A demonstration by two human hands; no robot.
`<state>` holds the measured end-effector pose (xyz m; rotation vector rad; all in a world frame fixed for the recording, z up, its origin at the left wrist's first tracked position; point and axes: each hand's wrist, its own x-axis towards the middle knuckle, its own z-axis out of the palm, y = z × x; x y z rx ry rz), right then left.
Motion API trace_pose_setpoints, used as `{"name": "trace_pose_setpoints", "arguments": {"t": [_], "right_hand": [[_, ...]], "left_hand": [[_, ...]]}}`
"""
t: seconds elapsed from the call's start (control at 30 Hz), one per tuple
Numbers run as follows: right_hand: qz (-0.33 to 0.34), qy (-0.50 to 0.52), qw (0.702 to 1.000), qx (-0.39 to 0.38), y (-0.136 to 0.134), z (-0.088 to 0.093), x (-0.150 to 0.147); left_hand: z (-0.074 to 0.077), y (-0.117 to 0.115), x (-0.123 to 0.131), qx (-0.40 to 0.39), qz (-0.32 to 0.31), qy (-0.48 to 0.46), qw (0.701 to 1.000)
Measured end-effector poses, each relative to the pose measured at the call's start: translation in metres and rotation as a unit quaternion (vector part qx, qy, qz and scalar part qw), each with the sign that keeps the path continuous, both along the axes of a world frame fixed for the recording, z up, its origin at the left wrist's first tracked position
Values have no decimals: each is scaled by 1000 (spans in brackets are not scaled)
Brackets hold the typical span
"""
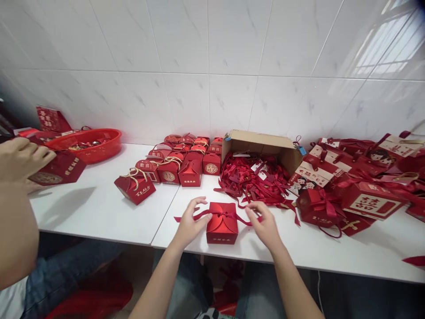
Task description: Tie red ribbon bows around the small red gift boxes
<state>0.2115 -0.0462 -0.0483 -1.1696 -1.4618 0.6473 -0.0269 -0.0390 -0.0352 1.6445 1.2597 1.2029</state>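
A small red gift box (222,224) with petal-shaped top flaps stands on the white table (99,208) in front of me. A red ribbon (229,214) runs across its top. My left hand (190,223) pinches the ribbon's left end beside the box. My right hand (264,223) pinches the right end, fingers closed on it.
Several finished red boxes (181,161) stand behind. An open cardboard box (262,148) spills red ribbons (252,179). More red boxes and bags (361,186) pile at the right. A red basket (88,144) sits far left, where another person's hand (21,158) holds a red box (59,169).
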Motion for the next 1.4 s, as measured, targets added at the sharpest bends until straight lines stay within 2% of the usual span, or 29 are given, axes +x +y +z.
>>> {"name": "trace_pose_setpoints", "arguments": {"t": [0.1,0.3,0.4,0.53,0.6,0.7,0.8,0.9,0.97,1.03,1.17,1.3,1.4], "right_hand": [[71,24,994,-80,4,-11,-20],[96,70,978,-170,7,-28,-30],[119,42,969,-211,8,-26,-26],[147,3,964,-222,10,-15,-18],[137,25,968,-209,11,-10,-13],[126,70,966,-216,11,-6,-6],[179,135,940,-258,10,-7,3],[258,240,889,-290,7,-6,10],[282,286,870,-286,5,-2,11],[281,289,880,-250,5,5,7],[235,233,930,-157,7,17,-10],[211,200,941,-172,9,20,-30],[188,198,949,-161,9,18,-41]], "left_hand": [[-5,6,16,-39,-28,-55,997],[-8,8,19,-98,-19,-39,994],[-10,9,14,-110,8,7,994],[-13,11,5,-111,-33,84,990],[-14,12,2,-106,-30,84,990],[-17,14,1,-99,-15,31,995],[-19,14,2,-99,-11,-3,995],[-19,13,4,-103,-14,4,995],[-19,12,4,-99,-16,13,995],[-18,12,4,-90,-12,19,996],[-13,11,4,-70,-5,42,997],[5,9,10,60,42,72,995],[20,9,22,94,-14,57,994]]}}
